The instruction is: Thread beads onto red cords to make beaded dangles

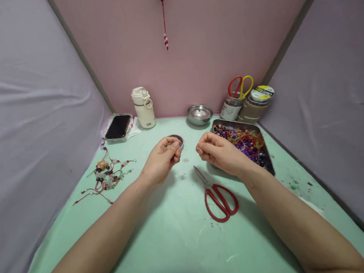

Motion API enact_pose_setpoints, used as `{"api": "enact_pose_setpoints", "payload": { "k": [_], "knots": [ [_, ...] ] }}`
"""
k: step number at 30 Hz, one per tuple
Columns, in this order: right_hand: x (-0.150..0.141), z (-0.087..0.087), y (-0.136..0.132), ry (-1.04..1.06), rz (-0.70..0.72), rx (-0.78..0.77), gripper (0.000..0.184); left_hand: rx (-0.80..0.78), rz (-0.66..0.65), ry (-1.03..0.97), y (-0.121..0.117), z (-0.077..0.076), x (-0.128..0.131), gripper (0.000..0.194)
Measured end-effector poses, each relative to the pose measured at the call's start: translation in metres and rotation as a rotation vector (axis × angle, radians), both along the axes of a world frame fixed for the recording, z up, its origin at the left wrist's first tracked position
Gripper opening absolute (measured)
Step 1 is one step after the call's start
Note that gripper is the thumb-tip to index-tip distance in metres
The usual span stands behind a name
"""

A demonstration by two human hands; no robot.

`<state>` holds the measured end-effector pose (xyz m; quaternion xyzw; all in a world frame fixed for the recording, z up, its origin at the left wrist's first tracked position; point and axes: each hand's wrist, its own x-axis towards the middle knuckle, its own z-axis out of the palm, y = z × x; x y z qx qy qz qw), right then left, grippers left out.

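Note:
My left hand (162, 159) is raised over the middle of the table, thumb and fingers pinched together. Level with it, my right hand (217, 149) is closed in a similar pinch, a short gap away. Whatever either pinch holds is too fine to make out. Behind my left fingers a small round dark container (179, 139) is partly hidden. Below the gap lie a few tiny clear beads (186, 160). Red-handled scissors (220, 199) rest on the table, their blades closed and pointing away from me. A tray of beads and cords (270, 164) sits beyond my right wrist.
Beaded red cords (107, 176) lie on the left. At the back stand a phone (118, 127), a cream bottle (144, 108), a metal bowl (200, 115), a jar with scissors (231, 108) and a jar topped by a spool (253, 108). A beaded tassel (164, 22) hangs above.

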<state>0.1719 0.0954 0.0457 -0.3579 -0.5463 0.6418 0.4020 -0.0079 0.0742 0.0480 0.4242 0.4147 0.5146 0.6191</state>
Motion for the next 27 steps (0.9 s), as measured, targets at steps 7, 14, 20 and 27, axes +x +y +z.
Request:
{"api": "enact_pose_setpoints", "payload": {
  "k": [7,14,20,27],
  "knots": [
    [-0.008,-0.003,-0.005,-0.09,0.062,0.081,0.024,0.036,0.006,0.166,-0.004,-0.01,0.009,0.025],
    [-0.016,-0.002,-0.011,-0.136,0.007,0.175,0.014,0.069,0.006,0.176,-0.006,-0.018,0.012,0.028],
    [-0.013,-0.002,-0.008,-0.167,-0.077,0.213,0.014,0.091,-0.027,0.2,-0.004,-0.017,0.01,0.021],
    [-0.009,-0.004,-0.003,-0.168,-0.127,0.155,0.016,0.144,-0.015,0.407,-0.004,-0.015,0.007,0.016]
  ]
}}
